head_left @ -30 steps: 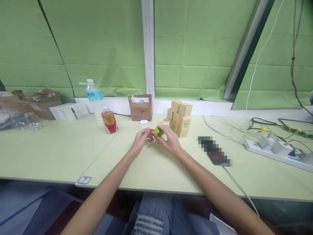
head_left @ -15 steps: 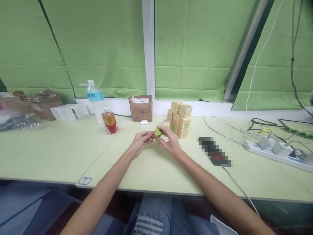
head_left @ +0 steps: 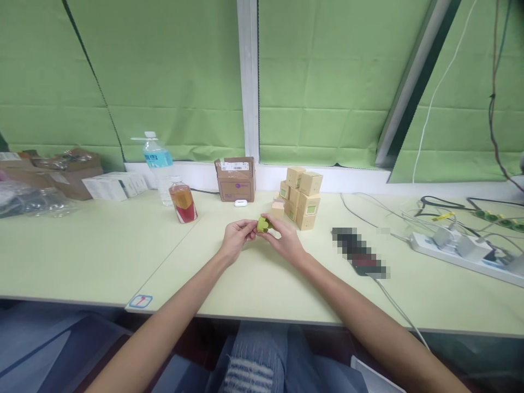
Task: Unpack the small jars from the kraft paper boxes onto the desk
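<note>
The small scalloped yellow-green piece [head_left: 262,225] could drop onto the table [head_left: 262,289] if the right pinch loosens, or the stacked small cardboard boxes [head_left: 308,205] might topple if knuckles bump them. Above the tabletop, the right hand [head_left: 285,238] clamps it, thumb and fingers parted by its width; the left hand's [head_left: 235,240] bunched fingertips meet its edge, their hold impossible to tell.

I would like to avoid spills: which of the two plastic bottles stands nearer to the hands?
The short, amber and red plastic bottle in front; the tall, clear, blue-labelled plastic bottle stands behind it, to the left, farther away.
</note>
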A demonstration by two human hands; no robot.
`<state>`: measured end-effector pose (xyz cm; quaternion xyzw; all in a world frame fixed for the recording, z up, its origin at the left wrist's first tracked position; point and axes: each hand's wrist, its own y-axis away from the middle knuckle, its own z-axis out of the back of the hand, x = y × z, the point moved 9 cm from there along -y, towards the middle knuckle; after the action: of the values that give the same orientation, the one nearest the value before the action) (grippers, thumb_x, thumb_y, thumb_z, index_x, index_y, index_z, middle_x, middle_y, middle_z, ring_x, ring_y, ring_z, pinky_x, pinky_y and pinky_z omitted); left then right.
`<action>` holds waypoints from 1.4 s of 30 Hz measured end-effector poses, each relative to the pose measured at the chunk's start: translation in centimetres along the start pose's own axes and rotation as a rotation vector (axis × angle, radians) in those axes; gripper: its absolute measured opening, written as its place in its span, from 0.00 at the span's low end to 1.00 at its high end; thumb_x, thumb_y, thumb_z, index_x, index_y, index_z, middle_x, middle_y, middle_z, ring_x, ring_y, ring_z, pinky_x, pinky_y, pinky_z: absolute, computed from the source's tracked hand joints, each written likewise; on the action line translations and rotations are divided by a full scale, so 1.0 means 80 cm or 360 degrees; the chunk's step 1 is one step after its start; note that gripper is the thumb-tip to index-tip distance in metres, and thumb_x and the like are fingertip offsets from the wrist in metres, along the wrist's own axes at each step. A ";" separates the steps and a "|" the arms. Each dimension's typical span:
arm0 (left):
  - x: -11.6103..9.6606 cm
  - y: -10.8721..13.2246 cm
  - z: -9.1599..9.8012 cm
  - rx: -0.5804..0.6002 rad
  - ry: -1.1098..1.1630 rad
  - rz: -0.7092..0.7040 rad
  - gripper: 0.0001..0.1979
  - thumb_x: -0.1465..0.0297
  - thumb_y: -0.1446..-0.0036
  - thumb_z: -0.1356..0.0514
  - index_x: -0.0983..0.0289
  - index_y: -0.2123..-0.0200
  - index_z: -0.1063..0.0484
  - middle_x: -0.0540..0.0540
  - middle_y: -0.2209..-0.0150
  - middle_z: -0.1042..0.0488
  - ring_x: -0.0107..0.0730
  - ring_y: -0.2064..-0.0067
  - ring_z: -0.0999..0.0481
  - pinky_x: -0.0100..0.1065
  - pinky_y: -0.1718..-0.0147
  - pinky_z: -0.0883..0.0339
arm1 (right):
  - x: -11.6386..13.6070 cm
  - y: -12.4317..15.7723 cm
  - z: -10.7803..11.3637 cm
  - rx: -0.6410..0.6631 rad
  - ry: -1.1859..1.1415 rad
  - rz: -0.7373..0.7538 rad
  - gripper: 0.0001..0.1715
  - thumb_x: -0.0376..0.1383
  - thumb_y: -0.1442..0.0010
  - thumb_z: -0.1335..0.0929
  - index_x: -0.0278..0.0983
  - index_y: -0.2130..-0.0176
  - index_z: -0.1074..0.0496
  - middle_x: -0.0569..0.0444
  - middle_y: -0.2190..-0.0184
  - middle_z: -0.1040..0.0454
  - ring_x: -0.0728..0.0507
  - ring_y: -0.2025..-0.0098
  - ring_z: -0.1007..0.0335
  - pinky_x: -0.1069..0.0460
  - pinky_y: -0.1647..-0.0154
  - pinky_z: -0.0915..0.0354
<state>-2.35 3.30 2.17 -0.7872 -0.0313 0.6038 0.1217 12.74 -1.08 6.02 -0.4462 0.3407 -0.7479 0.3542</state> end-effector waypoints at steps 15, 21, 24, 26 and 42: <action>-0.004 0.004 -0.008 0.0037 -0.0072 -0.0058 0.23 0.55 0.56 0.24 0.68 0.66 0.18 0.52 0.76 0.27 0.23 0.74 0.34 0.29 0.74 0.44 | -0.006 0.004 0.002 0.0013 0.0064 0.0042 0.26 0.48 0.32 0.31 0.42 0.39 0.29 0.47 0.50 0.20 0.40 0.52 0.21 0.45 0.47 0.25; -0.018 0.008 -0.028 0.0137 -0.0279 -0.0196 0.27 0.45 0.48 0.32 0.66 0.75 0.24 0.47 0.80 0.40 0.23 0.76 0.42 0.29 0.76 0.45 | -0.008 -0.004 0.009 -0.0049 0.0126 0.0100 0.26 0.44 0.32 0.30 0.43 0.38 0.29 0.47 0.48 0.20 0.39 0.50 0.21 0.44 0.46 0.25; -0.025 0.013 -0.037 0.0172 -0.0375 -0.0256 0.29 0.43 0.45 0.37 0.65 0.77 0.29 0.48 0.78 0.41 0.24 0.76 0.41 0.29 0.78 0.44 | -0.005 -0.007 0.010 -0.0069 0.0224 0.0126 0.26 0.41 0.32 0.30 0.43 0.37 0.29 0.46 0.44 0.22 0.39 0.45 0.23 0.43 0.42 0.27; -0.026 0.016 -0.042 0.0209 -0.0466 -0.0277 0.28 0.44 0.43 0.37 0.65 0.75 0.29 0.49 0.77 0.38 0.24 0.76 0.38 0.29 0.78 0.43 | -0.003 -0.007 0.010 -0.0079 0.0282 0.0145 0.26 0.40 0.32 0.31 0.43 0.36 0.30 0.46 0.44 0.22 0.39 0.44 0.23 0.44 0.41 0.27; -0.011 0.010 -0.038 0.0248 -0.0189 -0.0085 0.27 0.48 0.43 0.35 0.69 0.60 0.20 0.60 0.65 0.19 0.37 0.65 0.20 0.36 0.66 0.24 | 0.003 -0.004 -0.014 0.0058 0.0423 0.0050 0.26 0.38 0.32 0.31 0.43 0.37 0.30 0.48 0.44 0.22 0.41 0.46 0.21 0.43 0.35 0.31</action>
<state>0.28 1.86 3.51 -0.7370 -0.0125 0.6466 0.1966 11.58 -0.88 5.95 -0.3313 0.3780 -0.8008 0.3257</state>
